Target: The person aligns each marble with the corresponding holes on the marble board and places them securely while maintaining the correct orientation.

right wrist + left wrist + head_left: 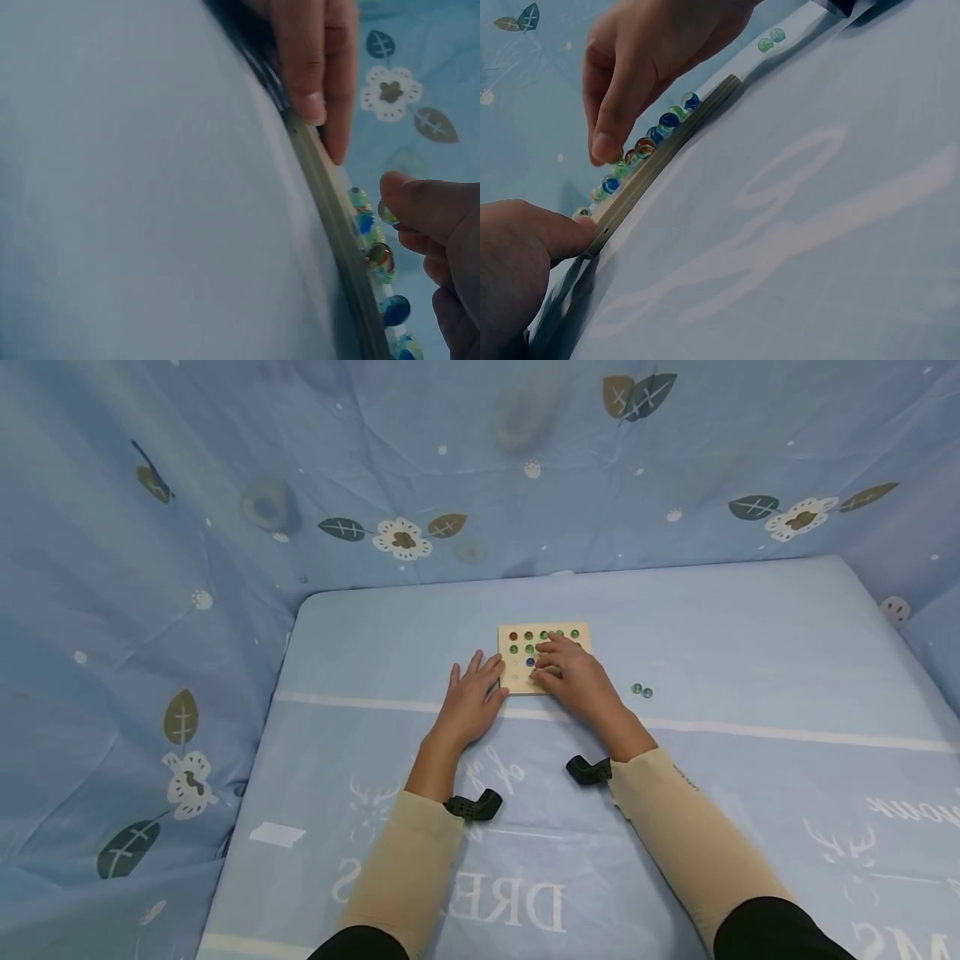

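Note:
A pale wooden board [517, 687] with rows of round hollows lies flat on the cloth, many of them filled with glass marbles. My left hand [472, 700] rests at the board's left edge with fingers stretched out; its thumb [574, 234] touches the corner. Over the board, my right hand [573, 681] pinches a greenish glass marble [388, 213] between thumb and fingertips. A blue marble [530, 662] sits in the third row, and a reddish one [513, 636] at the far left corner. The right hand hides part of the board from the head camera.
Two loose green marbles [642, 691] lie on the cloth to the right of the board. A pale blue printed cloth [750, 693] covers the table, and patterned fabric [480, 460] hangs behind it. A white patch [277, 835] is at the front left.

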A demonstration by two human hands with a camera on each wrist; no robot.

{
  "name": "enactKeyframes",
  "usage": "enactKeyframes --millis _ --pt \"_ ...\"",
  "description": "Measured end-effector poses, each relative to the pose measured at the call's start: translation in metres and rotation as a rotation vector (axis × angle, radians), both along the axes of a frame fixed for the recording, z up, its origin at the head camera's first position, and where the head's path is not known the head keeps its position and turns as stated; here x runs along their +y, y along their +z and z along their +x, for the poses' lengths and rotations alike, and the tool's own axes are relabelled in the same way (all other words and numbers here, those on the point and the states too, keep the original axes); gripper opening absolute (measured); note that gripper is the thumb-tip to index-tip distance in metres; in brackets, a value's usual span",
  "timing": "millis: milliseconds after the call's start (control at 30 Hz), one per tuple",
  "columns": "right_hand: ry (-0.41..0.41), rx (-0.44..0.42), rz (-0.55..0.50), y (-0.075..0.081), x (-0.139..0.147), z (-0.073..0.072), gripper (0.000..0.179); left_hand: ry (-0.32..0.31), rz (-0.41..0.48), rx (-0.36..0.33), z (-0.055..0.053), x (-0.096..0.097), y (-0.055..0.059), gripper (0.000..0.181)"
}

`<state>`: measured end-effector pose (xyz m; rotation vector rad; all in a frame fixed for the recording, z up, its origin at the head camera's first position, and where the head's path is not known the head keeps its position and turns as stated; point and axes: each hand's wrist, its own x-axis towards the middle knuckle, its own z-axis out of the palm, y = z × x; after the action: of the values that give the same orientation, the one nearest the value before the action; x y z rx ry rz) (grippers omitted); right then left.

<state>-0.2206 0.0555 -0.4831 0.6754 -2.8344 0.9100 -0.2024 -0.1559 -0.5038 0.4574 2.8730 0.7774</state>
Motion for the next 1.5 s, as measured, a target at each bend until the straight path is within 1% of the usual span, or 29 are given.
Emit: enactKeyframes --millis 133,267,367,467,633,767,933,1033,1133,1267,1400,1500 --pt "0.008 -0.009 0.065 -0.003 -0.007 -0.001 0.025 -0.003 0.0 0.012 0.0 0.0 -0.003 0.055" --pt "0.004 0.007 0.082 -0.006 -0.011 -0.001 0.022 0.002 0.001 0.02 0.0 0.0 -0.004 0.055" --pt "0.013 0.034 0.08 -0.006 -0.012 -0.001 0.021 0.007 0.001 0.025 0.001 -0.001 -0.003 0.055" --pt "0.021 0.043 0.075 -0.006 -0.013 0.0 0.022 0.002 0.006 0.027 0.002 -0.001 -0.002 0.055" --pt "0.014 0.044 0.078 -0.005 -0.011 0.002 0.025 -0.01 0.009 0.027 0.003 0.001 -0.001 0.055" --pt "0.001 0.029 0.054 0.0 -0.006 0.005 0.027 -0.002 0.001 0.027 0.002 0.001 -0.002 0.055" --pt "-0.062 -0.009 0.016 0.006 0.008 0.008 0.029 0.012 0.015 0.016 0.001 0.001 -0.002 0.055" --pt "-0.099 -0.018 -0.026 0.008 0.024 0.009 0.028 0.015 0.021 0.017 0.001 0.001 -0.001 0.055" --pt "-0.152 -0.037 -0.08 0.01 0.043 0.013 0.027 0.017 0.023 0.01 0.002 0.001 -0.001 0.055" --pt "-0.245 -0.086 -0.129 0.012 0.067 0.019 0.031 0.025 0.03 0.002 0.002 0.001 0.0 0.055" --pt "-0.327 -0.137 -0.158 0.01 0.087 0.023 0.037 0.033 0.035 0.005 0.002 0.002 0.0 0.055" --pt "-0.379 -0.191 -0.178 0.008 0.1 0.026 0.042 0.035 0.036 0.007 0.002 0.003 -0.001 0.055"
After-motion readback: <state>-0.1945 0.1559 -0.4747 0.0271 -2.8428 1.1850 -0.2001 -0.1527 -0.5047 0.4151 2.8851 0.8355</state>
